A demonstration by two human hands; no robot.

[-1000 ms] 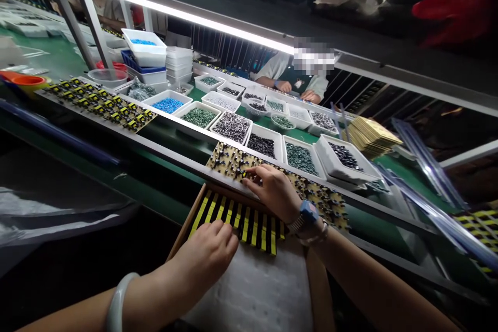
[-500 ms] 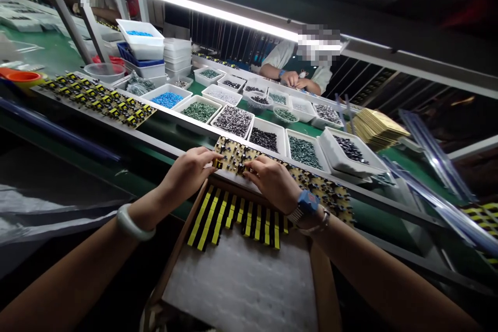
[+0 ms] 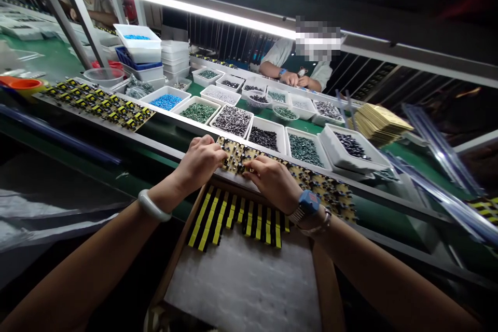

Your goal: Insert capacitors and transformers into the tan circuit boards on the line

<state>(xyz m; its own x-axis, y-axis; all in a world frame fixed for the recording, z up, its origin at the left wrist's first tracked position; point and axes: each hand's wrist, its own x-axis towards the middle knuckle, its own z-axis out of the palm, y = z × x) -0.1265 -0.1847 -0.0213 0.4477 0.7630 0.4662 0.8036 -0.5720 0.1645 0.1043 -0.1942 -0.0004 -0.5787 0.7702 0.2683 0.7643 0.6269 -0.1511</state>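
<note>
My left hand point(image 3: 202, 161) is at the left end of a tan circuit board point(image 3: 251, 154) crowded with small parts, its fingers bent together over the edge; whatever they hold is hidden. My right hand point(image 3: 272, 179) rests on the same board with thumb and forefinger pinched at a small part too tiny to name. Below both hands, rows of yellow-and-black blocks point(image 3: 218, 218) lie on a grey sheet point(image 3: 245, 280) inside a cardboard box point(image 3: 327, 280).
White trays of small components point(image 3: 233, 120) line the green bench behind the board. At the left lies another populated board point(image 3: 97, 104). Tan boards point(image 3: 377, 122) are stacked at the right. Across the bench, a person's hands point(image 3: 295, 80) are working.
My left hand has moved slightly right and up over the board's left end, covering the yellow block that showed at its fingertips. My right hand has barely moved.
</note>
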